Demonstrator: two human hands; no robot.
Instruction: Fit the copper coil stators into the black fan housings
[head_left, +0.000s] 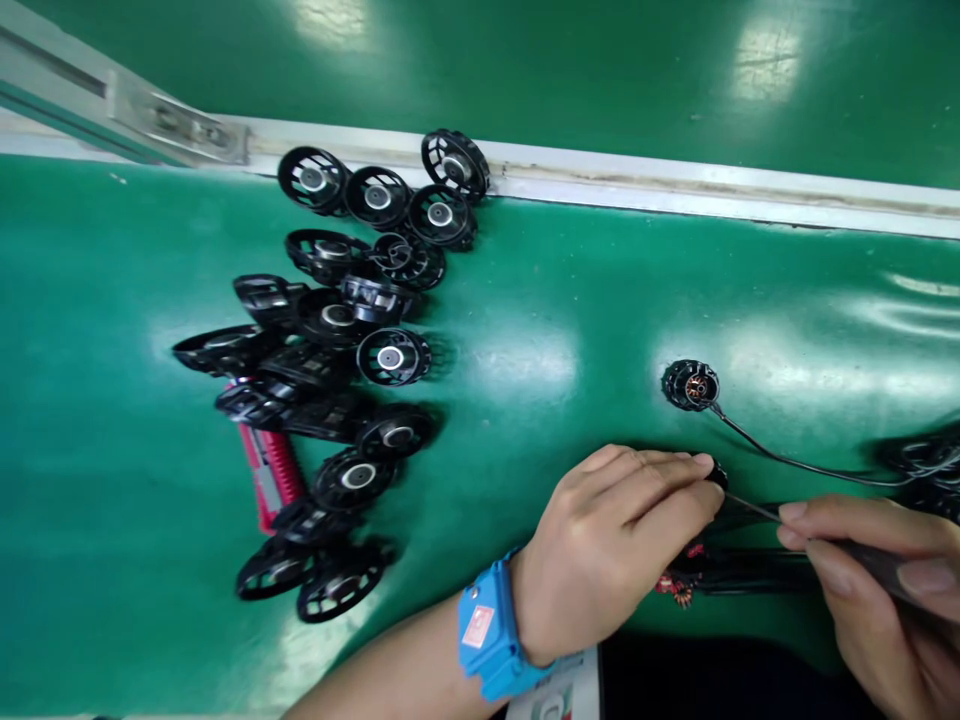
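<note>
My left hand (622, 530), with a blue band (491, 630) at the wrist, has its fingers closed around a small black round part (718, 474), of which only an edge shows. My right hand (885, 580) holds a thin dark tool (754, 508), its tip at that part. Just beyond my left hand, a black round part with copper windings (694, 386) lies on the green surface, a black cable (810, 463) running from it to the right. Below the fingers lie red and copper pieces (679, 587) with black wires (772, 572).
Several black wheel-like parts (390, 358) are piled at the left, partly over a red and grey tool (270, 475). A pale rail (675, 190) crosses the green table (525, 300) at the back, with a metal bracket (180, 125) at its left. Coiled black cables (926, 460) lie at the right edge.
</note>
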